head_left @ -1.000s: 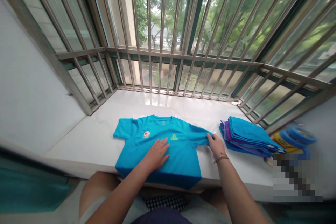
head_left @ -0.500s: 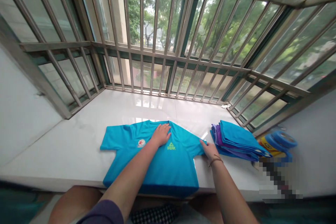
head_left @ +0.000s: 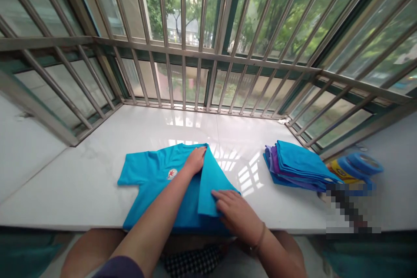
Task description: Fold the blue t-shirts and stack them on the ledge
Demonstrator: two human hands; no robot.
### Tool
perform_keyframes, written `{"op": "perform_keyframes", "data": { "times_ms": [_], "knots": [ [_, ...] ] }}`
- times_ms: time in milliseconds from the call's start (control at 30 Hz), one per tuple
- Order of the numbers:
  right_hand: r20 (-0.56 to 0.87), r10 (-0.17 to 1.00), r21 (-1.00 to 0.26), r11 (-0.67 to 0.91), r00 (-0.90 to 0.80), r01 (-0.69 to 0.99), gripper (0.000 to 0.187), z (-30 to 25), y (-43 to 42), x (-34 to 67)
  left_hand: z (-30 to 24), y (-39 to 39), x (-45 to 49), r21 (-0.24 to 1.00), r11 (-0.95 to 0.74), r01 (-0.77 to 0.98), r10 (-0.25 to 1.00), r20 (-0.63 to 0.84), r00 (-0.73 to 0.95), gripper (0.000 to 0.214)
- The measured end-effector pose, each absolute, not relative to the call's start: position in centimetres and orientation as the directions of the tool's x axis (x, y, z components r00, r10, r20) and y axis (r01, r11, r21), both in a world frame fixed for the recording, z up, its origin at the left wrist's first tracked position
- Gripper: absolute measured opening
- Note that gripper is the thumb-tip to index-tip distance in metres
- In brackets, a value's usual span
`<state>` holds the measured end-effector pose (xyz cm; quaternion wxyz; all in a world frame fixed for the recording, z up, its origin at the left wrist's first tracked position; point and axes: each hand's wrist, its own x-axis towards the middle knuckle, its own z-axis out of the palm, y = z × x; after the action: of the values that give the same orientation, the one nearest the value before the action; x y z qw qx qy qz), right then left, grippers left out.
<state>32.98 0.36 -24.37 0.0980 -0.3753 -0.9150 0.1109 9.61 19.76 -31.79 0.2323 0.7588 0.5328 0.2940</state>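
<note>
A blue T-shirt (head_left: pixel 153 195) lies front up on the white ledge, a round red-and-white badge on its chest. Its right side is folded inward over the front, and the sleeve makes a flap pointing toward me. My left hand (head_left: pixel 195 160) rests flat on the shirt just below the collar, its fingertips tucked against the fold's edge. Palm down, my right hand (head_left: pixel 234 213) lies on the folded sleeve near the ledge's front edge, fingers stretched out and a little bent. Its thumb is hidden.
A stack of folded blue and purple clothes (head_left: pixel 299 167) sits on the right of the ledge (head_left: pixel 81 182). Beside it stands a blue-and-yellow container (head_left: pixel 355 171), with a blurred-out dark object in front. Metal window bars (head_left: pixel 195 82) close off the back.
My right hand has brought the right sleeve and side of the T-shirt inward over the chest, covering the green logo. My left hand has stayed near the collar.
</note>
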Motion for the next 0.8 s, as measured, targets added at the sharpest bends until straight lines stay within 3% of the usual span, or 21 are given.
{"op": "perform_keyframes", "data": {
  "times_ms": [100, 233, 367, 533, 667, 800],
  "knots": [
    [0.003, 0.71, -0.293, 0.674, -0.705, 0.678, 0.019, -25.7, -1.8, 32.6, -31.8, 20.2, 9.0, 0.735, -0.271, 0.622, 0.963, 0.201, 0.182, 0.045],
    [0.038, 0.799, -0.294, 0.583, -0.6, 0.758, 0.017, -26.2, -2.9, 33.8, -31.6, 20.1, 8.7, 0.793, -0.233, 0.563, 0.972, 0.19, 0.134, 0.041],
    [0.145, 0.954, -0.234, 0.291, -0.262, 0.928, 0.031, -25.8, -2.0, 33.9, -31.4, 19.7, 8.8, 0.795, -0.265, 0.545, 0.964, 0.208, 0.167, 0.049],
    [0.186, 0.982, -0.177, 0.017, 0.016, 0.984, 0.03, -27.3, 0.7, 33.1, -31.6, 19.9, 8.8, 0.731, -0.342, 0.591, 0.938, 0.23, 0.259, 0.05],
    [0.185, 0.982, -0.193, -0.001, 0.037, 0.981, 0.021, -29.0, 2.3, 34.4, -31.4, 21.3, 9.0, 0.692, -0.341, 0.636, 0.939, 0.222, 0.263, 0.039],
    [0.209, 0.978, -0.271, 0.035, 0.023, 0.962, 0.025, -29.8, 2.8, 36.2, -30.8, 22.9, 9.2, 0.632, -0.373, 0.68, 0.928, 0.234, 0.291, 0.029]
  ]
}}
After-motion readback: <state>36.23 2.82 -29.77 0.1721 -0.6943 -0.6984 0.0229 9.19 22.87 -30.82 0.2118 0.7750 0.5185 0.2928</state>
